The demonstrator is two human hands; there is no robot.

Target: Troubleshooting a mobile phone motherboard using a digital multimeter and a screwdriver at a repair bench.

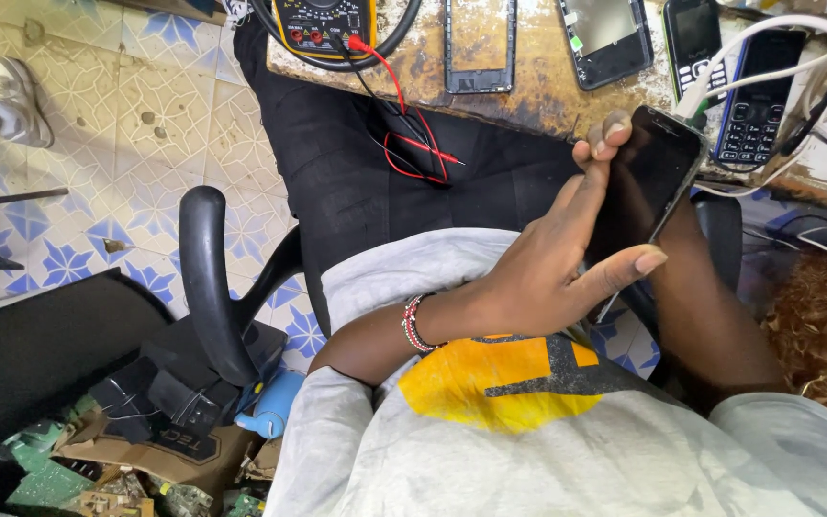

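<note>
A black smartphone [648, 182] is held up over the lap, just below the edge of the worn wooden workbench [538, 101], with its dark screen turned towards the head camera, presumably so that the glass can be looked over. The left hand [552, 258] is closed on it in a grasp: the fingers [605, 134] are curled over the upper left edge and the thumb [624, 268] is stretched along the lower edge, so the screen itself is left uncovered. The right hand is hidden behind the phone; only the right forearm [710, 306] is seen rising beneath it, so it cannot be told whether that hand grips or merely props the back. A beaded bracelet [413, 323] is worn on the left wrist. On the bench, well apart from the held phone, a yellow multimeter [323, 24] is set at the near edge with its red and black probe leads [413, 144] left hanging over onto the lap, apparently kept within reach. Beside it lie a bare phone frame [479, 43], an opened phone shell [607, 38] and two keypad phones [753, 96] crossed by a white cable [768, 33]. A black chair armrest [208, 278] curves at the left, above a heap of circuit boards [45, 479] on the patterned tiled floor [126, 144].
</note>
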